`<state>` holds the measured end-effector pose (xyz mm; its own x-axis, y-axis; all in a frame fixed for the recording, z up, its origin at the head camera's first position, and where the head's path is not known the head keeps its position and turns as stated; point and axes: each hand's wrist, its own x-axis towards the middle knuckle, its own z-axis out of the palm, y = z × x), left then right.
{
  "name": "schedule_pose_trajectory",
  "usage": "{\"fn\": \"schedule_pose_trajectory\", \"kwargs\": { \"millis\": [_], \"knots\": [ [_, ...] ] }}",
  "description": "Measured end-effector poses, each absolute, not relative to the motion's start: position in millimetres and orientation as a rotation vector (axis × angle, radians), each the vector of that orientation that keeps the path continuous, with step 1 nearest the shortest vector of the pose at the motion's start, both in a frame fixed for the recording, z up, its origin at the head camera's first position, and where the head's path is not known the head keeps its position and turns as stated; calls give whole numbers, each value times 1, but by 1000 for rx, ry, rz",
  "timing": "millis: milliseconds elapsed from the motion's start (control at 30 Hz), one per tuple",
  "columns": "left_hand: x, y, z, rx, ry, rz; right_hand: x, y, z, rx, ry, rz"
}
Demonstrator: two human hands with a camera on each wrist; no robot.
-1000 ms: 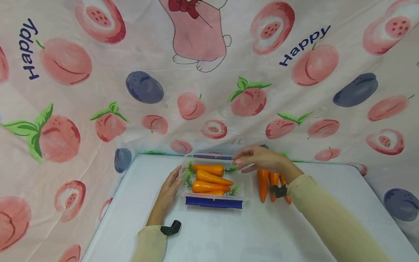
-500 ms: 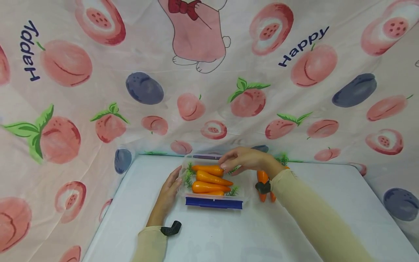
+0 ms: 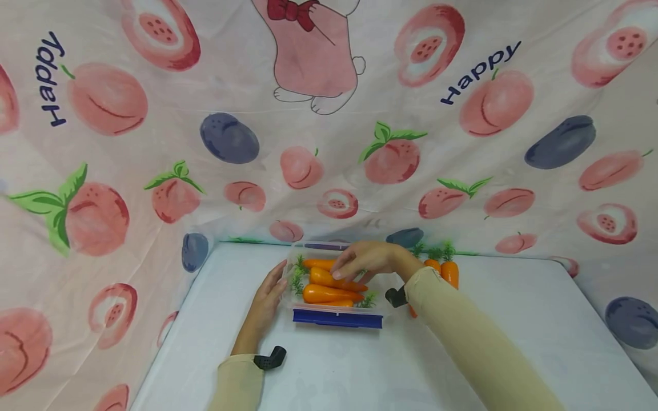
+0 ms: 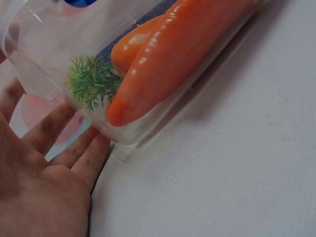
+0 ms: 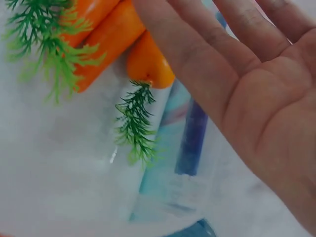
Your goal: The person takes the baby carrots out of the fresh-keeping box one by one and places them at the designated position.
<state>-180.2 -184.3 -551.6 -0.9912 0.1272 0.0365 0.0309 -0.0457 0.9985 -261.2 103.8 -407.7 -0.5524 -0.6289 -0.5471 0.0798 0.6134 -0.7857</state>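
A clear plastic box with blue clasps holds several orange carrots with green tops, lying side by side. My left hand rests its straight fingers against the box's left end; the left wrist view shows the fingers along the clear wall beside a carrot's green tuft. Over the box's right half is my right hand, fingertips down at the upper carrots. The right wrist view has its extended fingers close to the carrots, tips cut off by the frame edge.
More carrots lie on the white table right of the box, partly hidden by the right sleeve. A blue clasp hangs along the near side. A fruit-print cloth rises behind the table.
My right hand has moved left and slightly toward me, from the box's right end to over the carrots inside. The left hand has stayed at the box's left end.
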Motion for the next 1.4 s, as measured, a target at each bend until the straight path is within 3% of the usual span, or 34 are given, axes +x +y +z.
{"fn": "schedule_pose_trajectory", "kwargs": {
  "millis": [1400],
  "knots": [
    [-181, -185, -553, 224, 2113, 2244, -270, 85, -443, -299, 1844, -724]
  ]
}}
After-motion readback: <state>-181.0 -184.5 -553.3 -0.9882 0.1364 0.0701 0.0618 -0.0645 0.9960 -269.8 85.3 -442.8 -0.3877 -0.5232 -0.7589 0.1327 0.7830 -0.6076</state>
